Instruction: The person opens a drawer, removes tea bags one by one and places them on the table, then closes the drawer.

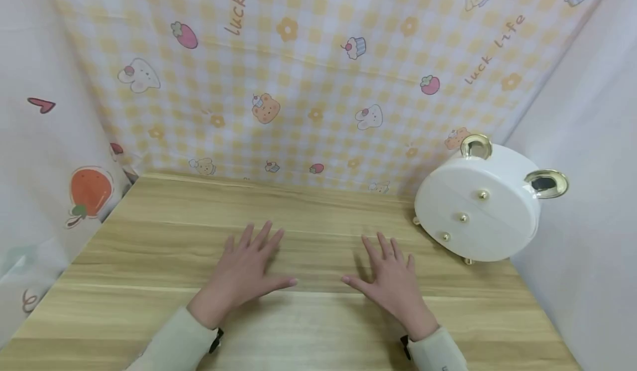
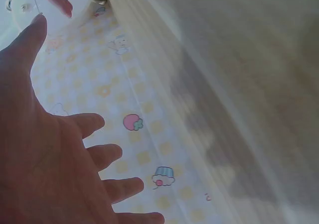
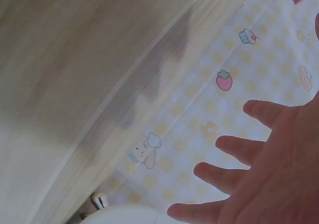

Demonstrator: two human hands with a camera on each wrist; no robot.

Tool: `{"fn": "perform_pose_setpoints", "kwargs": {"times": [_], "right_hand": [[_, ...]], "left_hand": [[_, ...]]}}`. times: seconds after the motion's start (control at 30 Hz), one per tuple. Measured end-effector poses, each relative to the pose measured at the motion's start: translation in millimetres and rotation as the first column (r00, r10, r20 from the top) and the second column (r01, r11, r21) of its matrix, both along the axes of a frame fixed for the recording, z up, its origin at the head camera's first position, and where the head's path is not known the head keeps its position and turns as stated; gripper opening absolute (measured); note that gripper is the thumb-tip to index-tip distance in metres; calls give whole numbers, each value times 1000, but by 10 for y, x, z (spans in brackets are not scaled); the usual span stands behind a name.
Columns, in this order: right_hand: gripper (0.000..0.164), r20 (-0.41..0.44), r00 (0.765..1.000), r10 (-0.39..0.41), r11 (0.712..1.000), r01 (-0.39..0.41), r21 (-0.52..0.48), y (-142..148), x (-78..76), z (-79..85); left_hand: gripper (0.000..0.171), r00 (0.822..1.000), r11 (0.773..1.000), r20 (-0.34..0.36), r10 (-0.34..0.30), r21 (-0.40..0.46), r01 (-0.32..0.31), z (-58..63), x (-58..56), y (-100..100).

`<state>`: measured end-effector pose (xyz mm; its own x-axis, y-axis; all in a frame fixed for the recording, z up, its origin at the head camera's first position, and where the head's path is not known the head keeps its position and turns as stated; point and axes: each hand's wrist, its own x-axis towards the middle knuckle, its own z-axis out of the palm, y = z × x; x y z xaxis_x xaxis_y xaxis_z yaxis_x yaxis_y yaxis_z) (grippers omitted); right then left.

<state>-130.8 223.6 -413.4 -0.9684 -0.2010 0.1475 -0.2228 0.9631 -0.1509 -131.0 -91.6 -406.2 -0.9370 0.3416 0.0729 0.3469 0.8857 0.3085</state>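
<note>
Over the left half of the wooden table (image 1: 308, 327), my left hand (image 1: 244, 274) is held palm down with its fingers spread and nothing in it. My right hand (image 1: 393, 282) mirrors it on the right, fingers apart and also holding nothing. In the left wrist view the left hand (image 2: 55, 149) shows straight fingers and a raised thumb. The right wrist view has the right hand (image 3: 269, 159) with its fingers stretched out. Nearest to the right hand is a white round case (image 1: 478, 210) with gold ear-like loops, small gold knobs and gold feet.
A yellow checked cloth (image 1: 298, 83) with cartoon prints hangs behind the table's back edge. White cloth hangs at the left (image 1: 40, 155) and right (image 1: 577, 238) sides. The white case stands at the table's back right corner.
</note>
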Motion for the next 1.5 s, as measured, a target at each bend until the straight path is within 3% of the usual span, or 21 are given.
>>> {"fn": "perform_pose_setpoints", "kwargs": {"times": [0.43,0.63,0.77,0.9,1.03,1.23,1.37,1.5], "right_hand": [[97,-38,998,-47,999,46,-6,250,56,27],[92,-28,998,-49,996,47,-72,353,136,99],[88,-16,999,-42,992,40,-121,408,219,173],[84,-9,999,-40,984,38,-174,477,287,263],[80,20,999,-42,962,46,-270,563,313,345],[76,63,994,-89,910,107,-401,708,289,405],[75,-5,990,-140,874,122,-470,775,279,410],[75,-68,980,-190,850,129,-511,810,267,424]], "left_hand": [[98,997,998,48,-53,31,51,180,-116,217],[97,994,996,84,-76,60,71,174,-173,387],[94,991,994,118,-58,95,47,166,-203,500],[88,976,977,213,-47,214,1,182,-234,592],[84,956,952,281,-81,307,-10,220,-240,688],[82,958,950,264,-110,310,24,262,-279,901],[83,951,942,270,-153,330,58,268,-364,1034],[85,936,919,281,-212,384,92,244,-551,1143]]}}
